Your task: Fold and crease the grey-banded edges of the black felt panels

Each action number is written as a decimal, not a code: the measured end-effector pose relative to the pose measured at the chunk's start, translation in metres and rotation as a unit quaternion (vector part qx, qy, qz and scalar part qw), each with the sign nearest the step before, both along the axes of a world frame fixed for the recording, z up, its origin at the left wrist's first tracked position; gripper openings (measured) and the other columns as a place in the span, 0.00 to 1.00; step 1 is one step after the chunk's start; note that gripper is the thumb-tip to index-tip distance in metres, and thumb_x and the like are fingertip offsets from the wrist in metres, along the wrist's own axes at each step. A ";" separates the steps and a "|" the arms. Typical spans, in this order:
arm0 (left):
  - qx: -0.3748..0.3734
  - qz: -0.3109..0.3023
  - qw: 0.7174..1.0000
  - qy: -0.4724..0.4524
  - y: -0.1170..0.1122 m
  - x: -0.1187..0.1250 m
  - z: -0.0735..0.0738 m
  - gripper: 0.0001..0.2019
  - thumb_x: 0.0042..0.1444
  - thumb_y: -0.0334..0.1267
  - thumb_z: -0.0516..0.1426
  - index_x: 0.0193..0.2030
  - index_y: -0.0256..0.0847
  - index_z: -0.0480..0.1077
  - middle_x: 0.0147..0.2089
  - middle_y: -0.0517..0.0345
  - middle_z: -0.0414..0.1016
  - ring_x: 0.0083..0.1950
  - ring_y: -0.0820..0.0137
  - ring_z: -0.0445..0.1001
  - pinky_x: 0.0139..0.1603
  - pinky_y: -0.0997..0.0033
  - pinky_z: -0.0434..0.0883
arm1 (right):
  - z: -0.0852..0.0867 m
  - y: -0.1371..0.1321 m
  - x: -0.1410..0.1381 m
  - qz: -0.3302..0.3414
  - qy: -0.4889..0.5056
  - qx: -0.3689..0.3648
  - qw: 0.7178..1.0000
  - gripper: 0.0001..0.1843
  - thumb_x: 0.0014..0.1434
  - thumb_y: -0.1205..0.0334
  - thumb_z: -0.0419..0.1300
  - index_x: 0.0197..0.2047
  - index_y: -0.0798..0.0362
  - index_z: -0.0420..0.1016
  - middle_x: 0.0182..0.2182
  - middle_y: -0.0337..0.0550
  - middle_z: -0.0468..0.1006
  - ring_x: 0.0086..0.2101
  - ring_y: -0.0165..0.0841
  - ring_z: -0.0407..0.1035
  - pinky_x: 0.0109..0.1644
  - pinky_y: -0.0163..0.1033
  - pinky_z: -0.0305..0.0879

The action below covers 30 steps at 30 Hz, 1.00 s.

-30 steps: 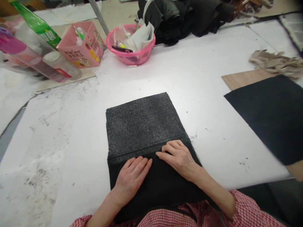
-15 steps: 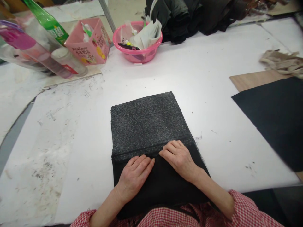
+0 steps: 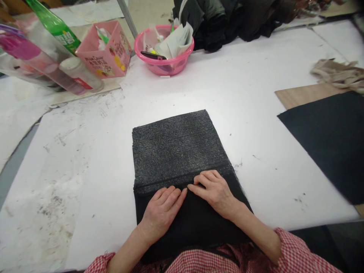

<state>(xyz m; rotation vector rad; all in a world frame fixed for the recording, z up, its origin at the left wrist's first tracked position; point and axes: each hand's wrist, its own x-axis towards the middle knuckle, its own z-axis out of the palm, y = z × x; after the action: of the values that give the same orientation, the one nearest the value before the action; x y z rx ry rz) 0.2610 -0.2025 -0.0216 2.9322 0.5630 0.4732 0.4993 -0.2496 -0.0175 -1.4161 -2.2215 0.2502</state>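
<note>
A rectangular piece of black fabric (image 3: 196, 223) lies on the table in front of me, its near part smooth and plain. Beyond a raised crosswise fold, the far part shows a speckled dark grey surface (image 3: 173, 148). My left hand (image 3: 162, 210) rests on the fabric, its fingers pressed together along the fold. My right hand (image 3: 213, 191) has its fingers bent over the same fold, with the thumb stretched toward my left thumb. Both hands grip the fabric's folded edge near its middle; the undersides of the fingertips are hidden.
A pink basin (image 3: 165, 68) with papers and small items stands at the back, beside a pink box (image 3: 99, 57). Bottles, one a green bottle (image 3: 57, 30), stand at the left. Black cloth is heaped behind. More dark fabric (image 3: 330, 136) and beige rags (image 3: 335, 74) lie right.
My right thumb has moved left, away from its fingers and close to my left thumb. The left hand and the fabric stay nearly in place.
</note>
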 end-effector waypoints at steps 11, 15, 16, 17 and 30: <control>-0.001 0.010 1.000 0.005 0.000 0.000 0.001 0.18 0.67 0.26 0.50 0.61 0.31 0.66 0.48 0.47 0.75 0.53 0.61 0.70 0.53 0.58 0.70 | 0.001 -0.001 0.005 0.009 -0.001 0.004 1.000 0.11 0.71 0.65 0.52 0.51 0.50 0.74 0.38 0.41 0.73 0.42 0.34 0.63 0.46 0.42 0.58; 0.007 0.004 0.999 0.031 0.001 0.001 0.003 0.19 0.67 0.26 0.48 0.63 0.31 0.65 0.49 0.46 0.74 0.53 0.61 0.71 0.53 0.58 0.70 | 0.001 -0.003 0.009 0.011 -0.006 0.006 1.000 0.12 0.70 0.66 0.52 0.51 0.50 0.74 0.38 0.41 0.73 0.41 0.34 0.63 0.45 0.42 0.58; 0.008 0.002 0.999 0.039 0.001 0.001 0.003 0.19 0.67 0.26 0.48 0.63 0.31 0.64 0.49 0.46 0.74 0.53 0.60 0.71 0.53 0.57 0.70 | 0.002 -0.003 0.010 0.009 -0.007 0.006 1.000 0.12 0.70 0.66 0.52 0.51 0.50 0.74 0.38 0.41 0.73 0.41 0.34 0.63 0.45 0.42 0.58; 0.008 0.000 0.999 0.047 0.001 0.001 0.004 0.19 0.67 0.26 0.47 0.64 0.31 0.64 0.50 0.46 0.74 0.53 0.60 0.70 0.53 0.57 0.70 | 0.002 -0.003 0.012 0.007 -0.008 0.005 1.000 0.12 0.70 0.66 0.52 0.51 0.50 0.74 0.38 0.41 0.74 0.41 0.35 0.63 0.45 0.42 0.58; 0.038 -0.033 0.994 0.102 0.007 0.012 0.013 0.21 0.67 0.24 0.42 0.64 0.29 0.62 0.50 0.46 0.72 0.52 0.61 0.70 0.52 0.59 0.68 | 0.002 -0.011 0.031 -0.003 -0.001 -0.012 1.000 0.13 0.70 0.66 0.52 0.52 0.50 0.74 0.38 0.42 0.74 0.41 0.34 0.63 0.44 0.42 0.58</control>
<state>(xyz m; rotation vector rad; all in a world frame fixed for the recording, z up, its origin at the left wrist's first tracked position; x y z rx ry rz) 0.2731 -0.1955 -0.0089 3.0815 0.4791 0.1916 0.5299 -0.2602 -0.0152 -1.4355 -2.2235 0.2749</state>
